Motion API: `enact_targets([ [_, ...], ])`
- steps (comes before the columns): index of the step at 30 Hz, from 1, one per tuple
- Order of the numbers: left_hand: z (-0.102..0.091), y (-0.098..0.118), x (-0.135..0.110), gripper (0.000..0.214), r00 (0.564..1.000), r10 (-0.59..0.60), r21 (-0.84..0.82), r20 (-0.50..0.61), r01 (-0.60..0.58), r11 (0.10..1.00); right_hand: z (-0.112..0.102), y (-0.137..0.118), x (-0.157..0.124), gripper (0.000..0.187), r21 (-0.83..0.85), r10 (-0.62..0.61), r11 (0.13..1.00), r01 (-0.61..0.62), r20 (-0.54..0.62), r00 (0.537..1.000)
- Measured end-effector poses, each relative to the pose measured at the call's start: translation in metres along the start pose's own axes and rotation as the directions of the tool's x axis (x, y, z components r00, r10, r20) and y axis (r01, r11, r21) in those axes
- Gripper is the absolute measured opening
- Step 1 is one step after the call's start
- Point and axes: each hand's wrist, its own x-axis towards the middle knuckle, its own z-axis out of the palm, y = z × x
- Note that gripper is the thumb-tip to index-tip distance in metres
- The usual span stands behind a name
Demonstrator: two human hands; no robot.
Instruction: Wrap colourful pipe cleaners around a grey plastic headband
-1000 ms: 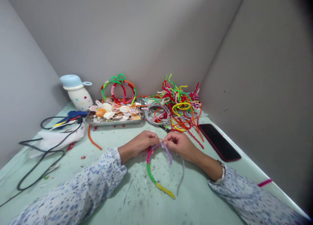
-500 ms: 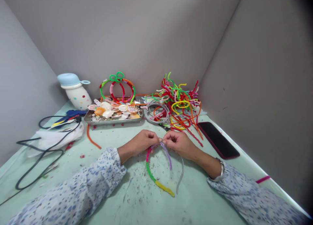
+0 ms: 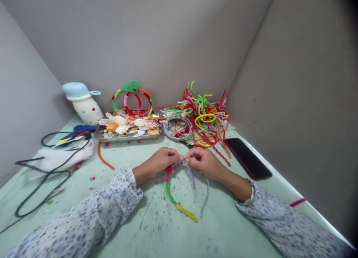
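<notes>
My left hand [image 3: 160, 161] and my right hand [image 3: 203, 162] meet at the top of a headband [image 3: 205, 198] lying on the pale green table [image 3: 156, 228]. Both hands pinch it where a purple pipe cleaner [image 3: 190, 174] is wound onto the band. The band's left half is wrapped in pink, green and yellow pipe cleaner [image 3: 171, 196]; its right half is bare grey. Both sleeves are white with blue spots, and a watch [image 3: 250, 195] sits on my right wrist.
Behind my hands lie a metal tray of seashells [image 3: 128, 129], wrapped headbands [image 3: 134, 99], a coil of grey headbands [image 3: 179, 128] and a heap of coloured pipe cleaners [image 3: 205, 116]. A black phone [image 3: 247, 158] lies right. A glue gun [image 3: 75, 133], black cable [image 3: 41, 176], white bottle [image 3: 84, 105] and orange pipe cleaner [image 3: 104, 160] lie left.
My hands stay pinched at the top of the headband with only small finger movement. The view has drifted slightly.
</notes>
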Motion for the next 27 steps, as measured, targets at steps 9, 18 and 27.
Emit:
enact_targets([
  [9,0.0029,0.0008,0.0008,0.024,0.998,0.016,0.100,-0.061,-0.010,0.995,0.0002,-0.0010,0.0008,0.013,0.013,0.024,1.000,-0.024,0.003,1.000],
  [18,0.0042,0.0013,0.0006,0.025,0.993,0.064,0.192,-0.104,-0.044,0.980,-0.0013,-0.0066,0.0011,0.010,0.045,0.057,0.997,-0.058,0.027,0.998],
  [27,0.0082,0.0024,0.0005,0.023,0.986,0.087,0.227,-0.144,-0.053,0.972,-0.0042,-0.0071,0.0020,0.008,0.069,0.058,0.996,-0.059,0.016,0.998],
])
